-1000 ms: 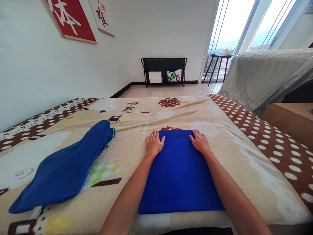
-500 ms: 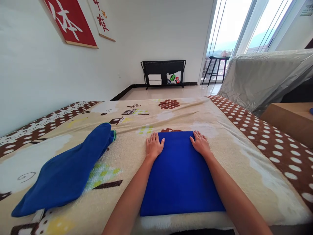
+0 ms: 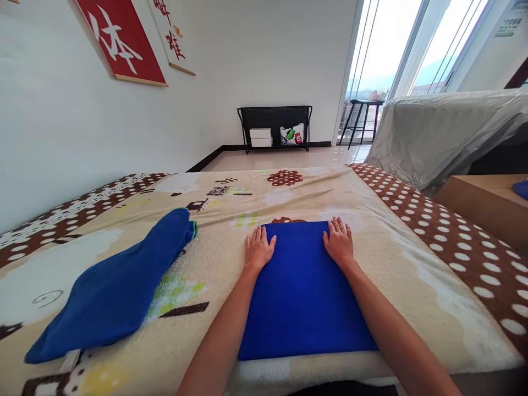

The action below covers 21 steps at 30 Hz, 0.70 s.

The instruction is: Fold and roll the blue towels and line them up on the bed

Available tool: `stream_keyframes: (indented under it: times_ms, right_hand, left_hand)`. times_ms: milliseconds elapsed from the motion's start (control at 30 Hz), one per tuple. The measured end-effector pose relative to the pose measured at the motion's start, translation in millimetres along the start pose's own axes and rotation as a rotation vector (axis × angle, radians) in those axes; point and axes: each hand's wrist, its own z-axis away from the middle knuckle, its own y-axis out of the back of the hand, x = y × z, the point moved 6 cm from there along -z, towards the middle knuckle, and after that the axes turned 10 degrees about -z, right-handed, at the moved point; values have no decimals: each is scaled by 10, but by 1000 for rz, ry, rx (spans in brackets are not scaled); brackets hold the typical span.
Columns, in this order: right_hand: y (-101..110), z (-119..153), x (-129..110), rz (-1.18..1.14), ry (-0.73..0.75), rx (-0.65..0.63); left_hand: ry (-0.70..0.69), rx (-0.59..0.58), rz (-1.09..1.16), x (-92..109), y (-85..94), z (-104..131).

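A bright blue folded cloth (image 3: 303, 291) lies flat in front of me, a neat rectangle near the front edge of the patterned blanket (image 3: 412, 308). At its far left corner rests my left hand (image 3: 259, 248), palm down with the fingers stretched out. My right hand (image 3: 339, 242) lies on the far right corner, fingers spread and thumb pointing inward. Neither hand grips anything. To the left sits a second, darker blue cloth (image 3: 111, 291), loosely bunched, with green edging at its far end and a pale tag at the near end.
The blanket has a brown border with white dots. Beyond it stands a black rack (image 3: 274, 126) with white boxes and a printed cushion. On the right are a plastic-covered piece of furniture (image 3: 437, 132), a brown box (image 3: 487, 203) and a black stool (image 3: 363, 118). A white wall runs along the left.
My right hand has shifted slightly, its fingers reaching a little farther forward at the corner. The left hand stays nearly in place. The camera view has tilted and turned slightly.
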Motion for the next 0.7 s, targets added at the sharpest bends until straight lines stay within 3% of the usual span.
stream_keyframes:
  times_ms: [200,333,467,567,700]
  right_hand:
    - [4,202,-248,-75,230,-110]
    - [68,405,-356,-113,301,-137]
    - [158,683,-506,-158,402,-187]
    - [230,954,-628,-230,510,-284]
    - [419,1324,-694,-269,562,-384]
  left_hand:
    - [-32,-2,-20,-12,130,131]
    - [-114,50,-55,151,319,453]
    - [-471,11,-9,479,397,989]
    - [-729,-9,78,584,445,1394]
    - [-794,-9,114,460,526,1712]
